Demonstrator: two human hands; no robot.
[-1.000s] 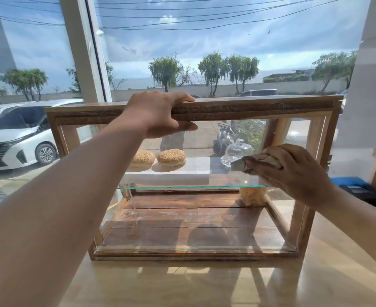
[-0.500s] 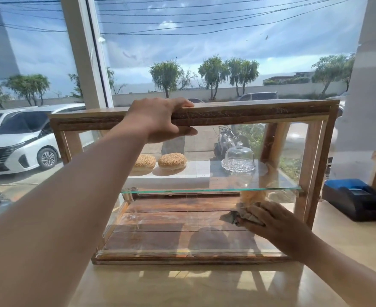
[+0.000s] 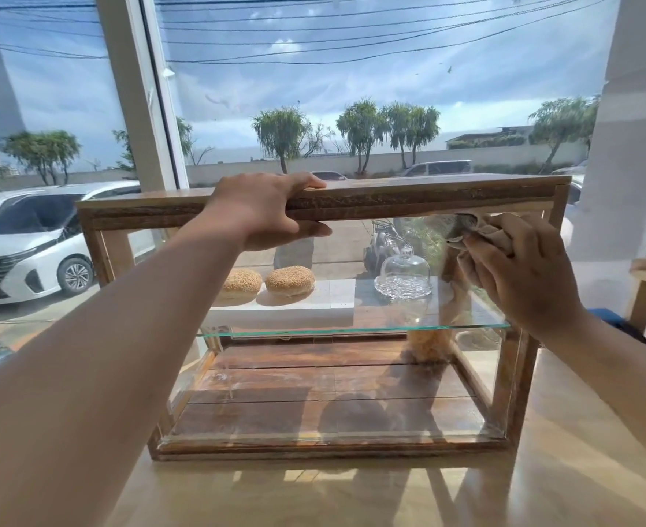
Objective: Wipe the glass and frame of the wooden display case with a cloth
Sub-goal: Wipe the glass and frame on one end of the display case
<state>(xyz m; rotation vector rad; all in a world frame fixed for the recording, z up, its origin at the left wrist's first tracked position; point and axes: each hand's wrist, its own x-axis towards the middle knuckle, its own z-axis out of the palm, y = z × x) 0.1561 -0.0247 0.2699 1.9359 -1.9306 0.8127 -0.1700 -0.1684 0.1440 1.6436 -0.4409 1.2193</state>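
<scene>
A: Since half a sec ago the right hand (image 3: 519,275) w/ the cloth (image 3: 477,228) has gone from low on the front glass (image 3: 352,393) up to the top right corner, just under the top rail (image 3: 409,201).

B: OK, left to right then. Left side?

A: Left hand (image 3: 264,211) clamps the top rail left of centre, fingers over the top, thumb under the front edge, closed on the wood. It's bracing the wooden display case (image 3: 123,260), which sits on the pale counter (image 3: 352,496) in front of the window.

B: Middle?

A: Inside, two sesame buns (image 3: 264,283) on a white board, then a small glass dome (image 3: 403,271), both on the glass shelf (image 3: 352,330).

B: Right?

A: Right hand's fingers are spread flat, pressing the bunched cloth against the glass at the corner.

B: Risks?

A: My guess: pushing too hard on the pane could flex it or shove the case back toward the window if the left grip slackens. A jolt might rattle the dome on its shelf. Also, cloth is bunched, so it may skip the corner seam & leave streaks.
</scene>
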